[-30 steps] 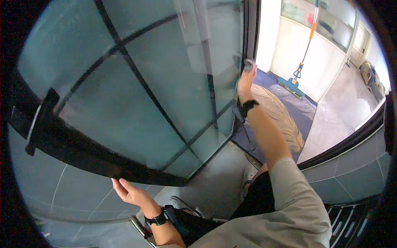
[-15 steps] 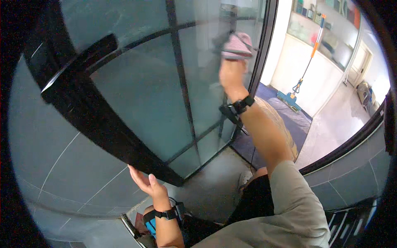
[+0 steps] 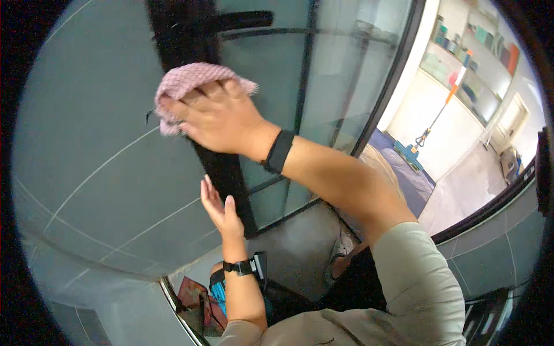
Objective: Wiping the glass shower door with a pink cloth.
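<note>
A pink cloth (image 3: 193, 78) with a dark edge is bunched under my right hand (image 3: 228, 121), whose fingers press it against the black edge frame of a glass door (image 3: 259, 81). The black door handle (image 3: 245, 21) is just above that hand. My left hand (image 3: 222, 213) is at the lower part of the black door edge (image 3: 222, 167), with its fingers stretched upward and its thumb apart. It holds nothing, and I cannot tell whether its fingertips touch the frame. Part of the door edge is hidden behind the cloth and the right hand.
Grey tiled wall (image 3: 104, 138) runs along the left. Through the doorway on the right, a mop (image 3: 424, 138) with an orange and white pole leans by a white wall. Shelves (image 3: 473, 46) with bottles stand behind it. A reddish bag (image 3: 196, 300) is at the lower left.
My right hand has swung left with the cloth, from the far glass to the near door edge. The view has turned, and my left hand remains by the lower door edge.
</note>
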`<act>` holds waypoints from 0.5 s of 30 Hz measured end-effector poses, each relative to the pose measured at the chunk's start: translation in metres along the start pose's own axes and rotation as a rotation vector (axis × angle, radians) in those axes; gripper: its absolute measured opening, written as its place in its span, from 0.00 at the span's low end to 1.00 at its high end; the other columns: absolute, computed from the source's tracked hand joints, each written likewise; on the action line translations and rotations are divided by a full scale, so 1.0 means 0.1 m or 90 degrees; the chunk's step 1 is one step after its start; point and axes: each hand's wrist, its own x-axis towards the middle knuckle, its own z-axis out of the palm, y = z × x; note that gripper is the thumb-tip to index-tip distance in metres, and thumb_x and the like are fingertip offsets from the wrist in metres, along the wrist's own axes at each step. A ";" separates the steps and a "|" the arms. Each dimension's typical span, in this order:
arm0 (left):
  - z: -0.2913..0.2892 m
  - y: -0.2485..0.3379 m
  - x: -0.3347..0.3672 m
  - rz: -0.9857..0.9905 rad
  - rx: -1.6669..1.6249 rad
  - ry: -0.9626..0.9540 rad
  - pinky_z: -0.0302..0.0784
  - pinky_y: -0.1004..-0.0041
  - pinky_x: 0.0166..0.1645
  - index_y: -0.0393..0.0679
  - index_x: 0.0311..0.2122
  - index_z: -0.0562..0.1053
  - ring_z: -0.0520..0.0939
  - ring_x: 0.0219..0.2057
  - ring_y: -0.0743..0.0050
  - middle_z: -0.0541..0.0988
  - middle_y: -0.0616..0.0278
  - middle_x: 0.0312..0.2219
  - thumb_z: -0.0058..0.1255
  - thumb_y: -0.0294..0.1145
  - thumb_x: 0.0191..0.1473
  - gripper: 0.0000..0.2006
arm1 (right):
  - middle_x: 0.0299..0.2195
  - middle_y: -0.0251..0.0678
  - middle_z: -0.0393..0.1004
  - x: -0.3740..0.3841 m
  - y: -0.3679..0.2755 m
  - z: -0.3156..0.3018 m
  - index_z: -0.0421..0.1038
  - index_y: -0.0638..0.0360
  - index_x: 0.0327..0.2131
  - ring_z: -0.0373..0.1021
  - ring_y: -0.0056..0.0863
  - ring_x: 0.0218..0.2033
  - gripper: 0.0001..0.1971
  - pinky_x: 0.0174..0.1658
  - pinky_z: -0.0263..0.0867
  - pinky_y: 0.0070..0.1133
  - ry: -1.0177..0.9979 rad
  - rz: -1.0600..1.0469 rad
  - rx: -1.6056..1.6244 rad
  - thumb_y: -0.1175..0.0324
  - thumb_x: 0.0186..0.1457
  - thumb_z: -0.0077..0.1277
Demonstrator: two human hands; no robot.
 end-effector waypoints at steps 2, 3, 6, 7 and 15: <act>-0.04 0.07 -0.02 -0.044 -0.013 0.007 0.41 0.62 0.68 0.37 0.65 0.49 0.52 0.67 0.60 0.53 0.50 0.65 0.41 0.23 0.57 0.31 | 0.41 0.26 0.74 -0.12 -0.05 0.00 0.67 0.38 0.54 0.68 0.29 0.42 0.25 0.42 0.60 0.33 -0.003 -0.026 0.049 0.57 0.50 0.51; -0.08 0.06 -0.02 -0.045 -0.027 0.025 0.44 0.62 0.68 0.37 0.63 0.52 0.55 0.66 0.60 0.56 0.50 0.64 0.41 0.23 0.57 0.28 | 0.41 0.26 0.74 -0.22 -0.11 0.01 0.67 0.38 0.54 0.68 0.29 0.42 0.25 0.42 0.60 0.33 -0.002 -0.028 0.062 0.57 0.50 0.51; -0.21 0.01 -0.04 -0.064 -0.037 0.089 0.52 0.63 0.65 0.37 0.58 0.58 0.62 0.62 0.60 0.62 0.51 0.60 0.40 0.23 0.59 0.22 | 0.39 0.26 0.75 -0.77 -0.37 0.02 0.65 0.30 0.56 0.71 0.25 0.40 0.22 0.45 0.61 0.34 -0.254 -0.007 0.115 0.58 0.55 0.44; -0.27 -0.02 -0.07 -0.079 -0.032 0.135 0.57 0.64 0.64 0.37 0.54 0.61 0.67 0.59 0.60 0.67 0.52 0.57 0.40 0.24 0.59 0.18 | 0.40 0.27 0.76 -1.00 -0.49 0.07 0.65 0.30 0.56 0.72 0.26 0.41 0.22 0.45 0.64 0.35 -0.246 -0.022 0.119 0.60 0.57 0.42; -0.40 0.09 -0.12 -0.159 0.012 0.361 0.66 0.68 0.47 0.47 0.46 0.64 0.74 0.48 0.70 0.74 0.64 0.46 0.47 0.33 0.59 0.12 | 0.47 0.33 0.76 -2.55 -1.11 0.55 0.56 0.23 0.61 0.76 0.31 0.42 0.24 0.43 0.71 0.36 -0.502 0.003 0.277 0.62 0.62 0.32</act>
